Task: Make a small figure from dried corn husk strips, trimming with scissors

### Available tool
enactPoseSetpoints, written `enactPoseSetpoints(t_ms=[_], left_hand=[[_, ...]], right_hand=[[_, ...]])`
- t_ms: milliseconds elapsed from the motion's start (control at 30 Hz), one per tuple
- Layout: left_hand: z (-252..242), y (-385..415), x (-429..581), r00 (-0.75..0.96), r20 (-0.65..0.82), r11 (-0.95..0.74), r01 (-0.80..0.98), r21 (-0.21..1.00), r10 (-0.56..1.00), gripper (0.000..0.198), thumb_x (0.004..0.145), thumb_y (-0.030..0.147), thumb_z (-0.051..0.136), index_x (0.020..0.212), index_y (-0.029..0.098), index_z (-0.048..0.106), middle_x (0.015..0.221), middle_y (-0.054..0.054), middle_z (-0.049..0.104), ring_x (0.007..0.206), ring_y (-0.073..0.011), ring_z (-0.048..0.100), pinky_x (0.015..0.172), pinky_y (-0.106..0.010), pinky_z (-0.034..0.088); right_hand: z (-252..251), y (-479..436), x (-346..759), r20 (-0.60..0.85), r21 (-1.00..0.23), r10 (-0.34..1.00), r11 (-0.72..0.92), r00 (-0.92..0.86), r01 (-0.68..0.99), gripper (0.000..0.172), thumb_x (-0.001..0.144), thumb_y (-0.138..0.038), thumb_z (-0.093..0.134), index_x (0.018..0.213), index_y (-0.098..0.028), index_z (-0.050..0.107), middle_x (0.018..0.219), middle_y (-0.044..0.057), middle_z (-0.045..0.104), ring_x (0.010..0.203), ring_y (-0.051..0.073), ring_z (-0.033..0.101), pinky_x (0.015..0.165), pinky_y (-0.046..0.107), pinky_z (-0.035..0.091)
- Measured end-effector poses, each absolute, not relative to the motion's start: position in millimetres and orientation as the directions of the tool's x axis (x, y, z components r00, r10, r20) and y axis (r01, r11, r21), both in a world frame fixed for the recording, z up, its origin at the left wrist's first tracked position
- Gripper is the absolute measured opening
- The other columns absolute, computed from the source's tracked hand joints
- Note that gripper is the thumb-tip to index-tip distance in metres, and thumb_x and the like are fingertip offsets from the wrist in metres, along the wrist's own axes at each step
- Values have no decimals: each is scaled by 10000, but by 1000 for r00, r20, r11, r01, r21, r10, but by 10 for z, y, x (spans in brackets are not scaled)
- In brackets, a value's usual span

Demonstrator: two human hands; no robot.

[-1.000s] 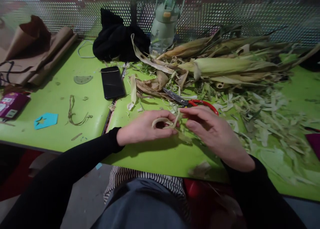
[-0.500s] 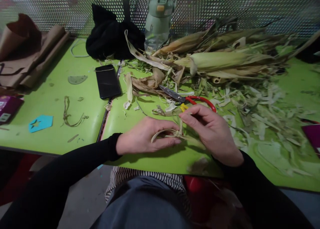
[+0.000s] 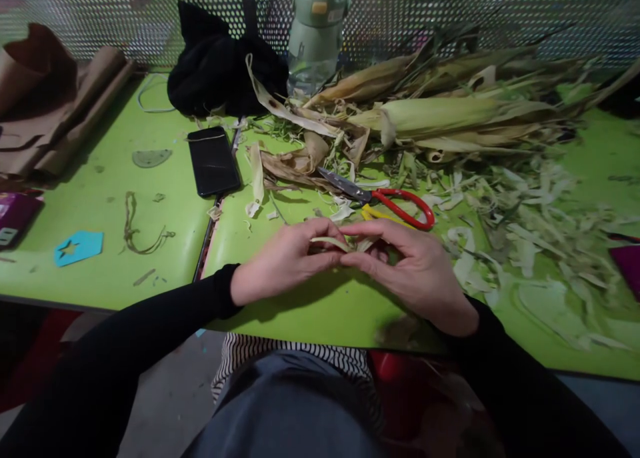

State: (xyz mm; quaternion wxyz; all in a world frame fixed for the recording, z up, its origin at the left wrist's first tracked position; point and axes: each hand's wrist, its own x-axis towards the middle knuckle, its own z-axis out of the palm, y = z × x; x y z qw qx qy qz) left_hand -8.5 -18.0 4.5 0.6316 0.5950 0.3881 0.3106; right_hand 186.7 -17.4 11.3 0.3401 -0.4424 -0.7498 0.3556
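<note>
Thin pale strips of corn husk (image 3: 330, 243) are pinched between my two hands above the green table. My left hand (image 3: 287, 258) is closed on them, thumb and forefinger meeting near the middle of the strips. Opposite it, my right hand (image 3: 415, 268) pinches the same strips, its fingertips touching those of the left. Much of the strips is hidden behind the fingers. Just beyond my right hand lie scissors with red handles (image 3: 407, 208), their blades pointing left. A yellow-handled tool (image 3: 380, 215) rests partly under the red handles.
A pile of corn husks (image 3: 440, 118) spreads across the back, with torn shreds (image 3: 540, 231) to the right. A black phone (image 3: 214, 161), a green bottle (image 3: 315, 45), a black cloth bundle (image 3: 225, 65), a blue paper tag (image 3: 80, 247) and brown paper (image 3: 55, 105) stand or lie around.
My right hand has moved left and down from above the strips to meet my left hand. Its fingers now pinch the husk strips low between both hands, uncovering the scissors' red handles.
</note>
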Motion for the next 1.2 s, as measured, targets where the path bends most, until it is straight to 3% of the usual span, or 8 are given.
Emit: enactPoseSetpoints(t_ms=[100, 300, 533, 733, 867, 967, 1033, 1200], left_hand=[[35, -157, -96, 510, -116, 101, 57, 993, 852, 138, 869, 242, 652, 909, 136, 573, 825, -17, 675, 761, -112, 627, 674, -225, 453], [24, -138, -109, 566, -137, 63, 148, 987, 813, 157, 943, 289, 554, 958, 136, 588, 894, -57, 727, 774, -117, 641, 745, -254, 504], [87, -139, -169, 614, -91, -85, 252, 964, 784, 246, 974, 264, 477, 1133, 155, 630, 848, -24, 749, 733, -122, 638, 714, -255, 490], [152, -189, -110, 542, -99, -109, 339, 935, 835, 207, 934, 324, 586, 1034, 143, 579, 952, -52, 692, 812, -139, 607, 730, -274, 472], [121, -186, -71, 538, -162, 50, 217, 975, 827, 229, 965, 245, 519, 1172, 170, 457, 877, 0, 631, 663, -86, 589, 608, -230, 469], [82, -170, -56, 566, -214, 200, 89, 976, 796, 172, 980, 209, 470, 1148, 185, 436, 854, 19, 587, 598, -69, 610, 495, -190, 452], [50, -164, -48, 567, -217, 263, 0, 965, 795, 136, 978, 194, 478, 1105, 182, 431, 809, 27, 573, 629, -78, 635, 521, -184, 495], [11, -167, -56, 556, -156, 253, -102, 962, 816, 136, 962, 207, 556, 1015, 165, 438, 743, 18, 610, 665, -75, 629, 657, -211, 538]], right_hand=[[100, -163, 1872, 257, -785, 903, 402, -343, 471, 128, 870, -365, 705, 869, -239, 685, 733, -18, 678, 550, 110, 541, 507, 255, 422], [64, -189, 1870, 101, -898, 966, 192, -239, 396, 271, 920, -495, 603, 861, -235, 553, 586, -49, 513, 474, 104, 453, 410, 232, 354], [82, -190, 1875, 208, -871, 955, 279, -212, 405, 206, 922, -427, 607, 865, -231, 579, 717, -5, 614, 563, 121, 553, 474, 239, 426], [14, -229, 1853, 353, -736, 910, 414, -219, 535, 98, 918, -330, 618, 911, -232, 616, 770, 5, 688, 609, 139, 638, 472, 231, 448], [-4, -215, 1835, 402, -680, 874, 485, -273, 551, 62, 924, -277, 609, 943, -224, 636, 796, 7, 716, 644, 145, 670, 481, 226, 467], [25, -178, 1841, 512, -538, 797, 588, -320, 604, 60, 908, -240, 621, 863, -207, 643, 789, 34, 709, 721, 176, 670, 603, 275, 512], [49, -172, 1843, 535, -461, 766, 618, -356, 636, 82, 907, -236, 614, 834, -206, 637, 773, 41, 700, 726, 188, 656, 670, 310, 520], [111, -221, 1845, 302, -585, 868, 495, -394, 642, 133, 952, -337, 556, 971, -213, 600, 826, 45, 717, 688, 185, 656, 610, 307, 498]])
